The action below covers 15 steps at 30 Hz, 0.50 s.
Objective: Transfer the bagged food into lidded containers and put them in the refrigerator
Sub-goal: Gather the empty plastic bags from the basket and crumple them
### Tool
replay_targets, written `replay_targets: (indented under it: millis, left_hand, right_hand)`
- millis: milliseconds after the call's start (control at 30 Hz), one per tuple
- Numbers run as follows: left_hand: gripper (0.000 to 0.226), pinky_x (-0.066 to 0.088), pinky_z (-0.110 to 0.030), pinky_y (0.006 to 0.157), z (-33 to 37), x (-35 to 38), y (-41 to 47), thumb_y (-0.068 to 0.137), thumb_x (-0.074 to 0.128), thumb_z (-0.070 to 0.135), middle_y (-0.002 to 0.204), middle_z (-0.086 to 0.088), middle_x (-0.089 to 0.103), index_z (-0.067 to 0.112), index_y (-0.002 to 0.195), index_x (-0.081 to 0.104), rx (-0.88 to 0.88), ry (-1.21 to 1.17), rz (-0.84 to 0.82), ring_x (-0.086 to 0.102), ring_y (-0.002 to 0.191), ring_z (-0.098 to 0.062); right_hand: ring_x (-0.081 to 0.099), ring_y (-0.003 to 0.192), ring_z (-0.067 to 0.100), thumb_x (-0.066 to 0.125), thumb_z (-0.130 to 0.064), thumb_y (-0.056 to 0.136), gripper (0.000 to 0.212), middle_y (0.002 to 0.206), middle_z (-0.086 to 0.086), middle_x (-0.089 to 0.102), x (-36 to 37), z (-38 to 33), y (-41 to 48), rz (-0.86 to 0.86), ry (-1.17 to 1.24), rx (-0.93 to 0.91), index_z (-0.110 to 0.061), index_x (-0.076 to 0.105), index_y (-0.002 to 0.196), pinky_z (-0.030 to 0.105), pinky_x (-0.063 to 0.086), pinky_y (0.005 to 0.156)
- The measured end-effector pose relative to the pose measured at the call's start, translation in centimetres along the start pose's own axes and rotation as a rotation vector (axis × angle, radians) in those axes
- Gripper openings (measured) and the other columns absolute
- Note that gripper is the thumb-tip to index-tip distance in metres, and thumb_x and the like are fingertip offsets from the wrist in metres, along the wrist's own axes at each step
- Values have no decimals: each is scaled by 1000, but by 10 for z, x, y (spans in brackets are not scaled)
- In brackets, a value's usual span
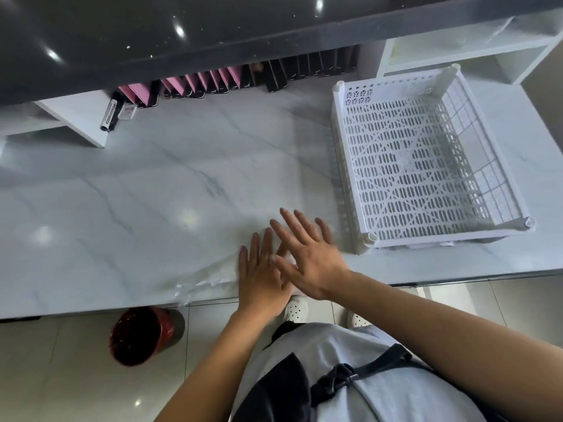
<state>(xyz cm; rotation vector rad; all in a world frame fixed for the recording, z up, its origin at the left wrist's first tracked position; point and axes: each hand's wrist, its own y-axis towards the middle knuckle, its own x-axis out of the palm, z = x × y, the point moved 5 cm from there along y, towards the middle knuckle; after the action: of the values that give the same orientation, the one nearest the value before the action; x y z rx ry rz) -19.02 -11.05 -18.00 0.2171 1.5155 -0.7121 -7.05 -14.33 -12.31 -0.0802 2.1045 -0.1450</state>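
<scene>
Two hands, left hand (pixel 263 281) beneath right hand (pixel 310 257), fingers (pixel 255 251) straight and splayed, flat over a clear plastic bag (pixel 204 281).

We wear a light grey top (pixel 380 400) with a black panel (pixel 274 388) on its left side. A black webbing strap (pixel 384 362) crosses the front, joined by a black plastic buckle (pixel 336 379). Our white clogs (pixel 295 307) are dotted with small round holes. Our left hand (pixel 262 278) and right hand (pixel 310 257) are bare.

My left hand (pixel 264 277) lies flat, fingers straight; my right hand (pixel 307 254) crosses over it, fingers spread.
</scene>
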Motion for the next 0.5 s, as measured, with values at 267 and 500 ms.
replay_targets:
  millis: [267, 500]
  left_hand:
    - [71, -20, -55, 116, -29, -3, -27, 93, 15, 74, 159, 14, -30, 49, 151, -18, -192, -93, -7, -32, 147, -20]
    - [61, -14, -51, 119, -42, -1, -40, 94, 4, 62, 165, 12, -17, 52, 153, -5, -346, -281, 56, -28, 149, -15]
  right_hand:
    - [-13, 153, 21, 9, -62, 99, 69, 167, -7, -2, 33, 55, -17, -96, -330, 7, -30, 0, 159, 55, -7, 121]
    - [-26, 149, 22, 6, -62, 99, 67, 165, -10, -16, 34, 49, -17, -99, -278, 36, -33, -10, 157, 56, -15, 118]
